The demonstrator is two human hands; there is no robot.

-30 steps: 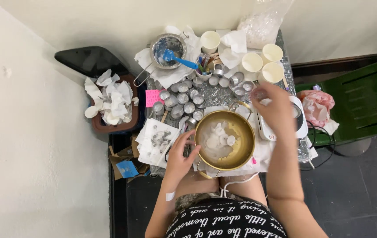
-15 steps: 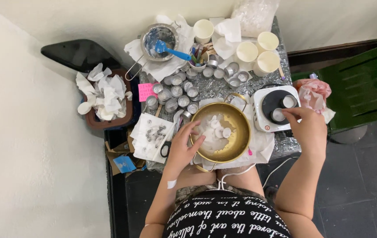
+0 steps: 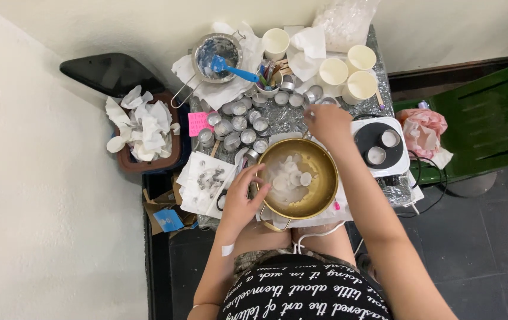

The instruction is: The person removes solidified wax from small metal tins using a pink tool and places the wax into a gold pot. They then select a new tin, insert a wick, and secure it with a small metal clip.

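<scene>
A brass-coloured pot (image 3: pixel 327 188) holding white wax pieces (image 3: pixel 289 175) stands at the near edge of a foil-covered table. My left hand (image 3: pixel 241 198) rests on the pot's left rim with its fingers spread. Just beyond the pot's far rim hovers my right hand (image 3: pixel 325 123), fingertips pointing at a cluster of small metal tins (image 3: pixel 239 127). Whether those fingertips pinch anything is unclear. To the right, a white hot plate (image 3: pixel 403 165) carries two small tins (image 3: pixel 376 156).
Paper cups (image 3: pixel 333 71), a metal bowl (image 3: pixel 215 50) with a blue spatula (image 3: pixel 231 69) and a plastic bag (image 3: pixel 346 21) crowd the far side. A brown tray of crumpled tissue (image 3: pixel 144 127) sits left. A green chair (image 3: pixel 479 112) and pink bag (image 3: pixel 423 127) stand right.
My right hand went out to the hot plate, then swung back left to above the pot's far rim. My left hand stayed at the pot's left rim.
</scene>
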